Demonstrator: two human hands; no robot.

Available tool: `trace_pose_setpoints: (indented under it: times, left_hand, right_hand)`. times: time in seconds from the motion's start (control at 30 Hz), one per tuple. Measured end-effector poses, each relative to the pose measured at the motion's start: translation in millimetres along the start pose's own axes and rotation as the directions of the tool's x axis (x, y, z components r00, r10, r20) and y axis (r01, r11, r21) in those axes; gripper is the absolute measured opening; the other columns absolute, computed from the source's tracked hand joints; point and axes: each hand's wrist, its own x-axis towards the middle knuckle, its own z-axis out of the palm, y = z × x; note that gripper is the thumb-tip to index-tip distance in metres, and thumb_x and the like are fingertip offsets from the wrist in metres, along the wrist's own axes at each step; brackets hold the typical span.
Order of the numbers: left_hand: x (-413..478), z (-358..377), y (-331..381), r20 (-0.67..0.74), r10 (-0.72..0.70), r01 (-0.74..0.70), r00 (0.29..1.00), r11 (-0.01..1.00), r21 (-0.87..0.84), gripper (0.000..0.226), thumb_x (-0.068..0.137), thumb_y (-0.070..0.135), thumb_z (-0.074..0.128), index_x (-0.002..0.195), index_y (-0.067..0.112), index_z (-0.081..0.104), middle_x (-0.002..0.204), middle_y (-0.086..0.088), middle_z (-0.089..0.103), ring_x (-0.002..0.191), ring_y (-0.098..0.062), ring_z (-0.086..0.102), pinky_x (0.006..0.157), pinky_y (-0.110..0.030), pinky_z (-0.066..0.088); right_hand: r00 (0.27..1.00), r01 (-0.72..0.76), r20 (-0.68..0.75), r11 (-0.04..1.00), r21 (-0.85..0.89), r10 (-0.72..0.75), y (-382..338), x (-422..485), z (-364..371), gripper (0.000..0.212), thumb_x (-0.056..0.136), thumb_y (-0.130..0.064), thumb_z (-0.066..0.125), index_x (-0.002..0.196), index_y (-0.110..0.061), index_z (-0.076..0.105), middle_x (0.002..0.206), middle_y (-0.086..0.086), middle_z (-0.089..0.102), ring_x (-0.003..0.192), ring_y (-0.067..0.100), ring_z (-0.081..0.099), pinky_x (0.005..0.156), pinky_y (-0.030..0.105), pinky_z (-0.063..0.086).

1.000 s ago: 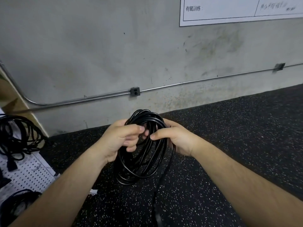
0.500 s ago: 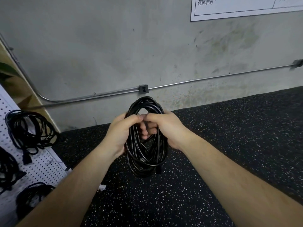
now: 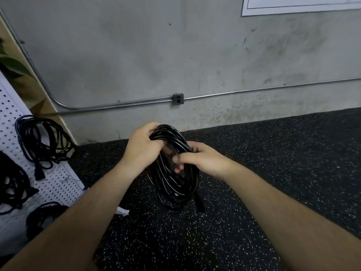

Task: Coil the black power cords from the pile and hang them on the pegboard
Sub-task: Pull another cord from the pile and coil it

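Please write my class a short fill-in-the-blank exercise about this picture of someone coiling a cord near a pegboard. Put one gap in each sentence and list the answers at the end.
1. The left hand and the right hand both grip a coiled cord whose colour is ____.
2. The pegboard stands on the person's ____ side.
3. The dark floor is flecked with small ____ specks.
4. The grey socket is mounted on the ____.

Answers: black; left; white; wall

No text is legible; the white sheet (image 3: pixel 300 5) on the wall (image 3: pixel 136 55) shows only ruled lines.
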Motion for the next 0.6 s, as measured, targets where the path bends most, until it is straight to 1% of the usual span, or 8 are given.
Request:
trace_pose_setpoints:
  times: [0.1, 0.17, 0.23, 0.3, 0.33, 0.47, 0.53, 0.6]
  left_hand:
    - [3.7, -12.4, -8.0, -0.039, -0.14, 0.126, 0.989, 0.96, -0.25, 0.028, 0.079, -0.003, 0.065, 0.089, 0.022, 0.075, 0.081, 0.0, 0.076, 0.075, -0.019, 0.071, 0.072, -0.037, 0.058]
    - [0.9, -18.5, -7.9, 0.008, -0.257, 0.237, 0.966, 0.877, -0.419, 0.023, 0.087, -0.009, 0.06, 0.095, 0.008, 0.072, 0.074, -0.011, 0.07, 0.057, -0.02, 0.063, 0.056, -0.035, 0.057]
    - [-3.5, -28.9, -7.0, 0.125, -0.304, 0.325, 0.945, 0.809, -0.49, 0.019, 0.091, -0.011, 0.055, 0.093, 0.003, 0.067, 0.07, -0.011, 0.066, 0.049, -0.014, 0.054, 0.049, -0.028, 0.053]
    - [-6.9, -45.0, -9.3, 0.225, -0.299, 0.374, 0.927, 0.774, -0.51, 0.014, 0.092, -0.009, 0.056, 0.091, 0.003, 0.065, 0.071, -0.008, 0.066, 0.05, -0.012, 0.05, 0.048, -0.026, 0.052]
    - [-7.8, -54.0, -12.9, 0.242, -0.294, 0.378, 0.925, 0.783, -0.495, 0.012, 0.092, -0.007, 0.058, 0.092, 0.002, 0.065, 0.072, -0.008, 0.067, 0.051, -0.013, 0.051, 0.05, -0.027, 0.053]
    - [-18.0, -93.6, -37.0, 0.359, -0.215, 0.339, 0.908, 0.882, -0.327, 0.008, 0.092, 0.004, 0.064, 0.1, 0.003, 0.064, 0.087, -0.013, 0.069, 0.074, -0.023, 0.066, 0.076, -0.037, 0.058]
    - [-27.9, -106.7, -50.9, 0.406, -0.214, 0.379, 0.888, 0.841, -0.386, 0.017, 0.092, 0.01, 0.061, 0.106, 0.0, 0.062, 0.092, -0.012, 0.068, 0.084, -0.023, 0.067, 0.082, -0.036, 0.056]
    - [-35.7, -109.1, -61.9, 0.332, -0.252, 0.39, 0.909, 0.796, -0.463, 0.014, 0.097, 0.013, 0.056, 0.104, 0.0, 0.059, 0.088, -0.009, 0.065, 0.081, -0.02, 0.064, 0.082, -0.036, 0.054]
  right_hand:
    - [0.995, 0.041, -0.093, 0.986, 0.161, -0.026, -2.1, 10.8, 23.8, 0.015, 0.099, -0.011, 0.058, 0.09, -0.013, 0.07, 0.055, -0.006, 0.049, 0.053, 0.012, 0.047, 0.074, 0.032, 0.052]
    - [0.995, 0.033, -0.1, 0.917, 0.398, 0.007, -4.1, 18.8, 37.4, 0.034, 0.1, -0.008, 0.056, 0.072, -0.019, 0.073, 0.051, -0.006, 0.04, 0.047, 0.009, 0.033, 0.06, 0.028, 0.053]
    - [0.997, 0.026, -0.071, 0.863, 0.504, 0.011, -2.7, 26.2, 47.8, 0.029, 0.099, -0.009, 0.056, 0.074, -0.017, 0.07, 0.054, -0.004, 0.031, 0.048, 0.01, 0.024, 0.049, 0.023, 0.037]
    - [1.0, 0.004, -0.018, 0.837, 0.547, 0.007, -0.4, 34.5, 54.7, 0.017, 0.098, -0.01, 0.055, 0.086, -0.013, 0.067, 0.054, -0.005, 0.029, 0.046, 0.008, 0.022, 0.055, 0.028, 0.017]
    - [1.0, -0.015, 0.01, 0.83, 0.557, 0.011, 0.5, 38.7, 58.1, 0.018, 0.097, -0.01, 0.055, 0.086, -0.013, 0.069, 0.054, -0.005, 0.029, 0.044, 0.008, 0.023, 0.057, 0.03, 0.015]
    - [1.0, -0.013, 0.018, 0.906, 0.424, 0.005, 3.7, 58.3, 67.0, 0.021, 0.095, -0.009, 0.061, 0.075, -0.014, 0.063, 0.058, 0.001, 0.031, 0.049, 0.013, 0.029, 0.058, 0.031, 0.046]
    - [1.0, -0.004, -0.025, 0.927, 0.375, 0.015, 9.2, 68.7, 75.2, 0.02, 0.093, -0.008, 0.065, 0.075, -0.011, 0.056, 0.059, 0.004, 0.037, 0.05, 0.015, 0.035, 0.061, 0.036, 0.051]
    - [0.998, -0.01, -0.049, 0.937, 0.348, 0.029, 15.8, 80.2, 89.0, 0.021, 0.092, -0.007, 0.066, 0.074, -0.008, 0.055, 0.059, 0.007, 0.044, 0.051, 0.019, 0.041, 0.063, 0.038, 0.052]
